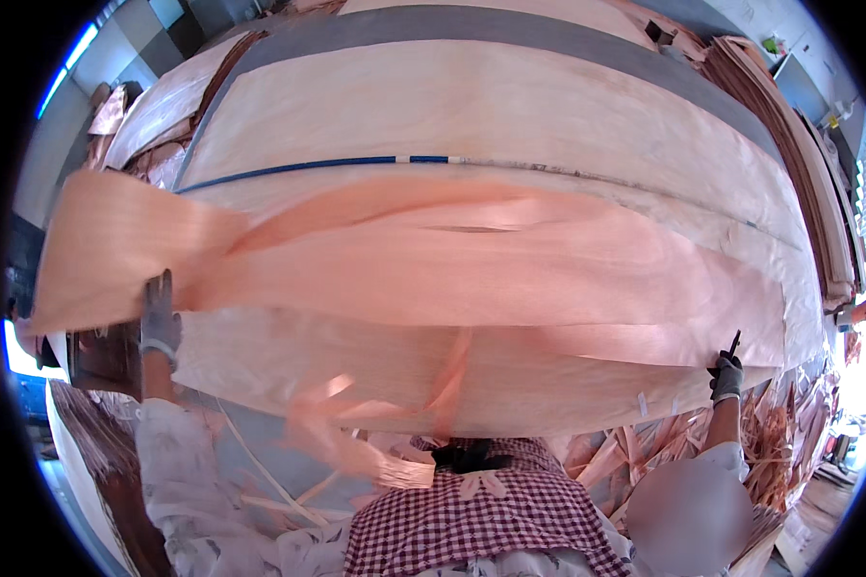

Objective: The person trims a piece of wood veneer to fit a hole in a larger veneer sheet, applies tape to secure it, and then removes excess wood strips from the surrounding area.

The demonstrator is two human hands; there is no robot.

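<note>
A long, thin orange-pink wood veneer sheet stretches across a paler sheet on the work surface. Its left end is raised and blurred, with a twisted fold along the far edge. My left hand, in a grey glove, is at the near edge of that raised end, fingers straight over the veneer; its thumb is hidden. At the right end, my gloved right hand is closed around a dark knife pointing away from me, by the sheet's near edge. Loose veneer strips hang blurred before my checked apron.
A thin blue-and-white rod lies across the pale sheets beyond the veneer. Stacked veneer stands at the far right, and more sheets lie at the far left. Broken scraps heap up at the near right.
</note>
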